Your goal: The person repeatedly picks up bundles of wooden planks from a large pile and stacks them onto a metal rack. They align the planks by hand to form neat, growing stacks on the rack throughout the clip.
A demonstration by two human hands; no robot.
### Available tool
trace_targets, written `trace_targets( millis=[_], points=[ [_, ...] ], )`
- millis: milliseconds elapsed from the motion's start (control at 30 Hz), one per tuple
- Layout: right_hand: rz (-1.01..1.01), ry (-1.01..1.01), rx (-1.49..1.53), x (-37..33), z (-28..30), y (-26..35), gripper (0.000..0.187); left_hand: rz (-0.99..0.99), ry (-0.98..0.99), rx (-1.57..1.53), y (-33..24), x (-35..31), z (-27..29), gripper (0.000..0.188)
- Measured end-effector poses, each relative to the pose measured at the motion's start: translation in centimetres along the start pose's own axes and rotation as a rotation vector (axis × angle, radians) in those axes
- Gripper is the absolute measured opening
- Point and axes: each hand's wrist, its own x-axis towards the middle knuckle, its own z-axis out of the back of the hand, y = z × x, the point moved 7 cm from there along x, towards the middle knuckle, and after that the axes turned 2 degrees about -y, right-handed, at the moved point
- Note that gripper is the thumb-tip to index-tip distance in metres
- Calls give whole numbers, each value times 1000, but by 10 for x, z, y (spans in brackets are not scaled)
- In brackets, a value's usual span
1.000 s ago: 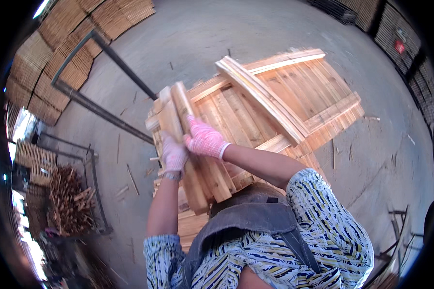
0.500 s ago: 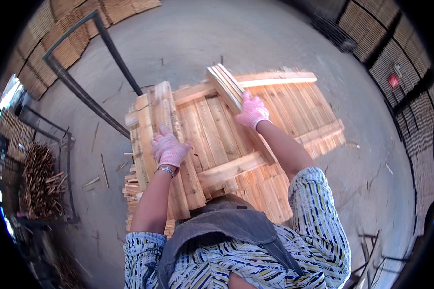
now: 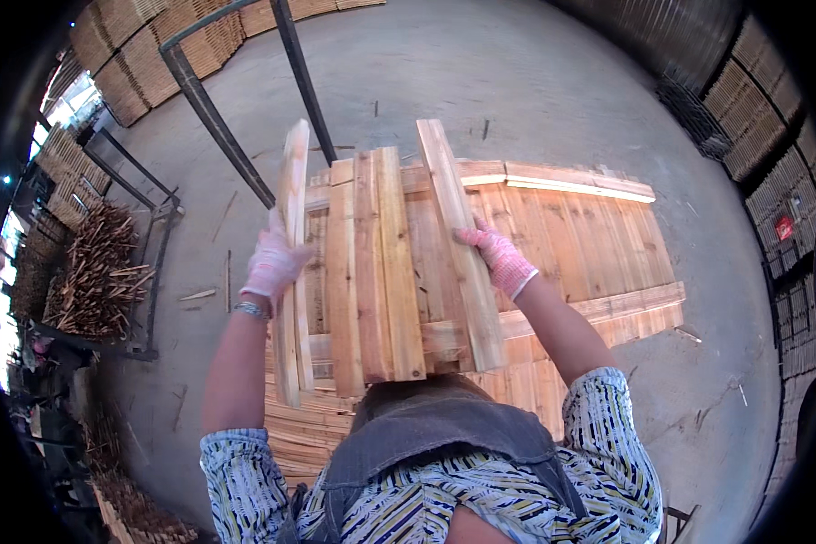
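My left hand [image 3: 276, 263], in a pink and white knit glove, grips a narrow wooden board [image 3: 292, 195] tilted up at the left of the pile. My right hand [image 3: 500, 258], gloved alike, is closed on the right edge of another wooden board [image 3: 453, 199], with its thumb side against the wood. Between my hands several boards [image 3: 372, 263] lie side by side, pointing away from me. They rest across crosswise battens [image 3: 589, 186] on a wide stack of planks [image 3: 562, 236]. The undersides of both held boards are hidden.
A dark metal frame [image 3: 218, 109] rises beyond the stack at the left. Farther left stands a rack [image 3: 159, 272] filled with thin wood scraps [image 3: 109, 272]. Bundled timber stacks [image 3: 154, 63] line the back left and right side. Splinters lie on the concrete floor [image 3: 553, 91].
My left hand has gone from resting on the boards to lifting one on edge. My right hand has brought its wood nearer to the boards at the left. The head view has shifted.
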Motion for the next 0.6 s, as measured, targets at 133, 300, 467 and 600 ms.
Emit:
trace_targets(
  millis=[133,300,467,600],
  points=[
    [-66,-10,2,26,-25,-37,98,45,-32,80,65,34,-85,74],
    [-141,105,-43,17,-47,-29,96,33,252,-971,134,69,-146,60],
    [-85,-35,3,28,-53,-50,101,48,115,-671,79,25,-113,54],
    [-95,-81,-413,50,-34,-48,106,166,134,-848,66,14,-114,55]
  ],
)
